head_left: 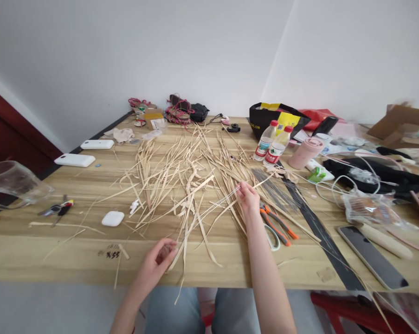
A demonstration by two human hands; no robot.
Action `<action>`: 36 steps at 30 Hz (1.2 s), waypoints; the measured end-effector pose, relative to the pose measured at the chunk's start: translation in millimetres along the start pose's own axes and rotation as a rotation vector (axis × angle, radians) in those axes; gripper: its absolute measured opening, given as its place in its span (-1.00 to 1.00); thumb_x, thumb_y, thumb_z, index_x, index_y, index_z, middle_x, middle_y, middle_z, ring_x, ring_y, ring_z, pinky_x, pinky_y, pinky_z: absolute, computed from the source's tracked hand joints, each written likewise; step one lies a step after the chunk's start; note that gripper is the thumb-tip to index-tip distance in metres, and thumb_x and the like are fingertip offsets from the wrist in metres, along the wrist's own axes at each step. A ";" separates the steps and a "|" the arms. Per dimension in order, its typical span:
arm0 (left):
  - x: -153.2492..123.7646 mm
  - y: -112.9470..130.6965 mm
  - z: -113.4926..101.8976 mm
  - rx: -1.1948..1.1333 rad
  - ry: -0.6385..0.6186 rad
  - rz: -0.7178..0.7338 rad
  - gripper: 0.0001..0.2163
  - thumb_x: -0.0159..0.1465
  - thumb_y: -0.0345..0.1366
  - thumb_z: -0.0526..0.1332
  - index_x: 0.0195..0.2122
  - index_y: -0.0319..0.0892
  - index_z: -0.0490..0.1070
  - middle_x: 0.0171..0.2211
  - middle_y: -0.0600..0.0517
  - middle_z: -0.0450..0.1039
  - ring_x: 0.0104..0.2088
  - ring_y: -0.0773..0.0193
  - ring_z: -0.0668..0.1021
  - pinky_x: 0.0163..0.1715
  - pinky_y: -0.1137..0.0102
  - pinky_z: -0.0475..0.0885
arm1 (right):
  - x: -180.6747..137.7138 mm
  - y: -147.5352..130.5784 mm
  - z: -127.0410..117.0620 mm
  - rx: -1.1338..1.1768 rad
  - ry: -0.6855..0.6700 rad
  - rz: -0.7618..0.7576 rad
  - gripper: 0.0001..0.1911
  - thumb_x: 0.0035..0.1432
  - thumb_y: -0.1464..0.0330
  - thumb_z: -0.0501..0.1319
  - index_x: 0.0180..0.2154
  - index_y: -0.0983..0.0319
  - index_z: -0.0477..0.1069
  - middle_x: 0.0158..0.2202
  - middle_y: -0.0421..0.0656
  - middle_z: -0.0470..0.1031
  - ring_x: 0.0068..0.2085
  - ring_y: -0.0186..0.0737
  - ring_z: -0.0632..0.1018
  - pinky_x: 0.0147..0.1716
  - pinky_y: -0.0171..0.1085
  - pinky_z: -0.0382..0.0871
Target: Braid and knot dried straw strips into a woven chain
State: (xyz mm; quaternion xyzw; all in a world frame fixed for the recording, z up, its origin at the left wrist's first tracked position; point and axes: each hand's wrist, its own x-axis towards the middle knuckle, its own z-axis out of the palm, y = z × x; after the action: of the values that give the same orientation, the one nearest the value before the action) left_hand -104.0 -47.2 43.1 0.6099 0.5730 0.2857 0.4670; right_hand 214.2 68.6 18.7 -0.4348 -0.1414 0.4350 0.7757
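Note:
My right hand is closed in a pinch on a thin white strand, which runs down and left across the straw strips. Whether it is thread or wire I cannot tell. Close to the table's front edge, my left hand has its thumb and fingertips curled together beside some strip ends; what it pinches is too small to make out. Pale straw strips lie in a loose, tangled spread, with a braided piece among them. Just right of my right hand are orange-handled pliers and pale-handled scissors.
Two water bottles, a pink cup and a black-and-yellow bag stand at back right. A phone lies at front right. On the left are a white earphone case, keys and a clear container.

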 end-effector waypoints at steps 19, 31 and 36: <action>46.5 47.0 56.6 -0.452 -0.097 0.039 -0.63 0.21 0.01 0.02 -0.30 -0.22 0.37 -0.67 0.17 0.14 -0.69 0.46 0.14 -0.67 0.51 0.01 | -63.0 15.4 50.1 -0.240 -0.812 0.314 -0.67 -0.16 0.34 0.37 -0.25 0.16 0.45 -0.38 -0.24 0.47 -0.40 -0.36 0.48 -0.36 -0.33 0.37; 56.9 45.8 43.4 -0.956 -0.707 -0.331 -0.72 0.23 -0.17 0.09 -0.16 -0.24 0.42 -0.53 0.07 0.27 -0.63 0.49 0.29 -0.69 0.56 0.14 | -61.7 8.1 48.3 -0.331 -0.852 0.411 -0.69 -0.14 0.37 0.34 -0.26 0.20 0.46 -0.46 -0.29 0.39 -0.48 -0.45 0.41 -0.46 -0.44 0.34; 60.4 46.1 54.4 -1.022 -0.808 -0.334 -0.60 0.29 -0.04 -0.07 -0.25 -0.26 0.39 -0.68 0.19 0.01 -0.77 0.55 0.00 -0.82 0.59 -0.08 | -66.6 9.6 50.5 -0.345 -0.890 0.436 -0.69 -0.16 0.38 0.34 -0.26 0.21 0.45 -0.45 -0.29 0.42 -0.46 -0.44 0.42 -0.46 -0.45 0.33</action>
State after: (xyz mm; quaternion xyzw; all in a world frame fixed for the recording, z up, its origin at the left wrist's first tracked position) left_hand -25.2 2.2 51.4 0.2743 0.2327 0.1943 0.9126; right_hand 140.0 45.7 51.0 -0.3487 -0.4333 0.6992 0.4491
